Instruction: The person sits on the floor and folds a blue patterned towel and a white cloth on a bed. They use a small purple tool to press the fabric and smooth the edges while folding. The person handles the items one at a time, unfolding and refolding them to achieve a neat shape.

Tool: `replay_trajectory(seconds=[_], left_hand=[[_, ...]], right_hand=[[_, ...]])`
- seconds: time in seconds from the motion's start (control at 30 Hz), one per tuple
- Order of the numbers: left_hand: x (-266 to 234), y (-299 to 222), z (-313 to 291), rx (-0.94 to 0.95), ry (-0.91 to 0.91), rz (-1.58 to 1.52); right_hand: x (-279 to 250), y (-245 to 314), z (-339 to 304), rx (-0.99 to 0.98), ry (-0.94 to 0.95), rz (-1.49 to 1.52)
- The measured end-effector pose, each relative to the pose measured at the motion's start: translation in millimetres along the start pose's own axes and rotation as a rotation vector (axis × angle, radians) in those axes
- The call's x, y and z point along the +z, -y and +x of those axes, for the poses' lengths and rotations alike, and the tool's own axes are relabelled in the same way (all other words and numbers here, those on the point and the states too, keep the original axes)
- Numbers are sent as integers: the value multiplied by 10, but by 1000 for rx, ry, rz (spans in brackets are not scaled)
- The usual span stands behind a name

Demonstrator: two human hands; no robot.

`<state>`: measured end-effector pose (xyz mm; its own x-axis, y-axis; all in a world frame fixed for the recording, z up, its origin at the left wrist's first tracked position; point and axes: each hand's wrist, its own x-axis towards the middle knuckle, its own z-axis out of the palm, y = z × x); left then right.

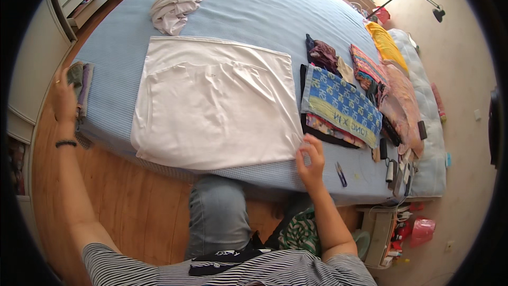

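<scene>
A large white cloth [211, 111], apparently a folded pillowcase or garment, lies flat on the blue bed cover, one layer showing on top of another. My right hand [312, 160] is at its near right corner, thumb and forefinger curled together against the edge; whether fabric is pinched between them cannot be made out. Out to the far left, my left hand [64, 98] is raised beside a small stack of folded clothes [83, 87] on the bed's edge. Its fingers are blurred, and I cannot see whether they touch the stack. A dark band circles that wrist.
Farther back lies a crumpled pale cloth [177, 10]. To the right are a blue patterned towel [344, 103] on folded clothes, a striped folded fabric [366, 63] and thread snips [341, 175]. Beyond them stand a black desk lamp [438, 15] and a low drawer unit [377, 233].
</scene>
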<state>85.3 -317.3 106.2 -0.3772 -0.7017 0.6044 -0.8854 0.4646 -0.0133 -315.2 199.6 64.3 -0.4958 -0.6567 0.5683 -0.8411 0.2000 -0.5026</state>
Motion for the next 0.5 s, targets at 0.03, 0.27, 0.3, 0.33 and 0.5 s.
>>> replay_trajectory(seconds=[0.03, 0.27, 0.3, 0.33, 0.5], left_hand=[[-59, -314, -30, 131, -51, -168], [548, -2094, -191, 200, 323, -513], [525, -2196, -151, 197, 325, -509], [506, -2236, -140, 190, 332, -498], [656, -1998, 20, 5, 404, -892]], right_hand=[[70, 50, 154, -92, -21, -17], [1121, -88, 1578, 135, 233, 149], [1218, -163, 1696, 52, 222, 27], [1349, -218, 1777, 35, 231, -41], [1590, -386, 1949, 157, 239, -153]])
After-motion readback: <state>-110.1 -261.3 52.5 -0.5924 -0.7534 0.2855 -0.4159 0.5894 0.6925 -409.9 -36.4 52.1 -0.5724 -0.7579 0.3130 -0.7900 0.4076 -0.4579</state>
